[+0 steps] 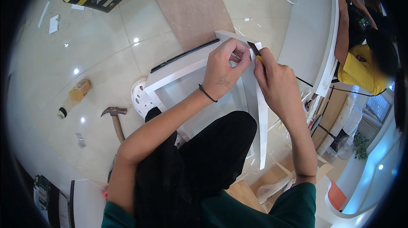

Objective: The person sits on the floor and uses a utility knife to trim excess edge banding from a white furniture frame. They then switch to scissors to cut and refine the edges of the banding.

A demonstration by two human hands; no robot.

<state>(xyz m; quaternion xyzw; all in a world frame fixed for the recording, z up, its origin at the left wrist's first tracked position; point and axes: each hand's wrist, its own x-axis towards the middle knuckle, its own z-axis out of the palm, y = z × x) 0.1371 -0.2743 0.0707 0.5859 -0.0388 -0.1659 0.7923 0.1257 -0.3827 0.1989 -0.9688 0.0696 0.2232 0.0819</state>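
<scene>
The right hand point(276, 79) grips a yellow utility knife point(254, 49), its blade beside the left hand point(224, 66), whose fingers curl inward, contents unclear; beneath both hands sits the white frame point(178, 71).

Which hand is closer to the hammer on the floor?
Left. The left hand, at the white frame, is ahead and to the right of the hammer; the right hand, holding a knife, is farther right.
</scene>
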